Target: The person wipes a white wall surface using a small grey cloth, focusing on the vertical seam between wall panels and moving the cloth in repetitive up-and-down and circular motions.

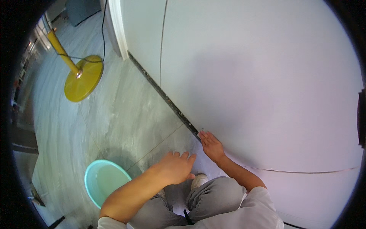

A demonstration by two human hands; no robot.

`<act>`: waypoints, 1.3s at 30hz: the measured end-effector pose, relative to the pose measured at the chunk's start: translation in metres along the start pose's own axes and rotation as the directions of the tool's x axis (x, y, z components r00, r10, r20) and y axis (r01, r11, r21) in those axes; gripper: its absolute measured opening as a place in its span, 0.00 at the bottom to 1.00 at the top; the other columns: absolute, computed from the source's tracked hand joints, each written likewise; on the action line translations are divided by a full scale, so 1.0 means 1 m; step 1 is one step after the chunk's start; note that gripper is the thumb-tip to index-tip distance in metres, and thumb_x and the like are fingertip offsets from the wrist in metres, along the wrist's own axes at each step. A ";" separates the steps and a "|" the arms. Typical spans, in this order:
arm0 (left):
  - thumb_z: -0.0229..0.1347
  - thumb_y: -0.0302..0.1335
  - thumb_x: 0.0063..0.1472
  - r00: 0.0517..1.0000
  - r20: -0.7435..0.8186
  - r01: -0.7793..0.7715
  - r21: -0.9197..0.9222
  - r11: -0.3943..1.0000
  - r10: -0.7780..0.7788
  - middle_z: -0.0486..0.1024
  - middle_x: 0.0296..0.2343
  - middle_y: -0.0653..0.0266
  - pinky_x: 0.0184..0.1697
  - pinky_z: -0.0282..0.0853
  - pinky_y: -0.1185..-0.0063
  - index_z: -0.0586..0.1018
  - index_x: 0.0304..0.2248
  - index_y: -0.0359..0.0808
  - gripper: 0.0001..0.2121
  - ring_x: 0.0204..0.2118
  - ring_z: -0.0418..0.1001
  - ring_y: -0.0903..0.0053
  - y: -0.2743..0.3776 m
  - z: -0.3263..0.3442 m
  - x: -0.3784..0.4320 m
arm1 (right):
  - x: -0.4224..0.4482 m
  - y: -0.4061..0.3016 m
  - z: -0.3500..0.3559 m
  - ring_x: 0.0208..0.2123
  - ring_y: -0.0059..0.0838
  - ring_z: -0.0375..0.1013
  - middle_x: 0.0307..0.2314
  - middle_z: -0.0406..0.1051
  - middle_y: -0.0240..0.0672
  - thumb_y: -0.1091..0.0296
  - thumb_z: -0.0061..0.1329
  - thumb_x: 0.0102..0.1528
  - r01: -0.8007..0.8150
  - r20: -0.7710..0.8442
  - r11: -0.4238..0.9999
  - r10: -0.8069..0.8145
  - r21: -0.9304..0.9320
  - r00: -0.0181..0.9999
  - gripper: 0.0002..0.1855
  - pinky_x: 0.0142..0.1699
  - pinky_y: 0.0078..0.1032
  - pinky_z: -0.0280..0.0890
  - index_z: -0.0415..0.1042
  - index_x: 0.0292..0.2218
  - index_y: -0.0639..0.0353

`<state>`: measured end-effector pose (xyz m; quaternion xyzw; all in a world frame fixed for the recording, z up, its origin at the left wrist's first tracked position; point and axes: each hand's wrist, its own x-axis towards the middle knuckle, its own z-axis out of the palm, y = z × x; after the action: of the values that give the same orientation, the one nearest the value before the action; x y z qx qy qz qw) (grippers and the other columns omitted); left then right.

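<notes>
My right hand (pixel 212 146) lies with its fingers along the bottom edge of a white wall panel (pixel 243 86), where the panel meets a dark strip (pixel 174 108) at floor level. Its palm is turned from view, so I cannot tell whether it holds anything. Over the floor, to the left of my right hand, hangs my left hand (pixel 179 167), fingers slightly bent and apart, with nothing seen in it. A light turquoise plastic basin (pixel 100 183) with cloudy liquid stands on the floor beyond my left forearm, which covers part of its rim.
A yellow stand with a round base (pixel 83 80) stands on the grey marbled tile floor (pixel 123 108) at upper left, a black cable looped across its pole. A white door frame (pixel 117 28) rises behind the dark strip's far end. My knees are bent close below the hands.
</notes>
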<state>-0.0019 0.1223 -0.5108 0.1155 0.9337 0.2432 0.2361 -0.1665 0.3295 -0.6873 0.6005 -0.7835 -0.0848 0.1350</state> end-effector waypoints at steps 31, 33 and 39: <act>0.54 0.45 0.60 0.997 -0.065 -0.038 -0.075 0.996 0.033 0.66 0.51 0.43 0.52 0.64 0.62 0.60 0.57 0.29 0.34 0.51 0.67 0.49 -0.016 0.002 0.006 | 0.137 0.078 -0.290 0.57 0.30 0.64 0.54 0.66 0.35 0.75 0.44 0.51 -0.396 -0.584 0.895 0.213 -0.205 0.783 0.24 0.63 0.37 0.54 0.69 0.51 0.64; 0.53 0.46 0.60 0.997 -0.055 -0.065 -0.073 0.995 0.061 0.65 0.52 0.43 0.52 0.64 0.62 0.59 0.58 0.29 0.35 0.51 0.67 0.49 -0.011 -0.001 0.012 | 0.139 0.094 -0.338 0.58 0.30 0.63 0.55 0.64 0.34 0.77 0.44 0.51 -0.544 -0.726 0.823 0.274 -0.162 0.631 0.25 0.63 0.37 0.54 0.68 0.52 0.64; 0.50 0.49 0.62 1.000 0.020 -0.016 -0.045 0.999 0.017 0.65 0.52 0.43 0.53 0.64 0.63 0.57 0.59 0.29 0.36 0.51 0.68 0.49 -0.022 0.004 -0.005 | 0.162 0.060 -0.222 0.59 0.33 0.61 0.58 0.61 0.34 0.76 0.44 0.53 -0.320 -0.557 0.947 0.266 0.000 0.787 0.24 0.64 0.34 0.52 0.66 0.53 0.65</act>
<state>0.0019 0.1038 -0.5232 0.1202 0.9246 0.2648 0.2463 -0.1910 0.1957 -0.4409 0.4634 -0.7900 0.0765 0.3940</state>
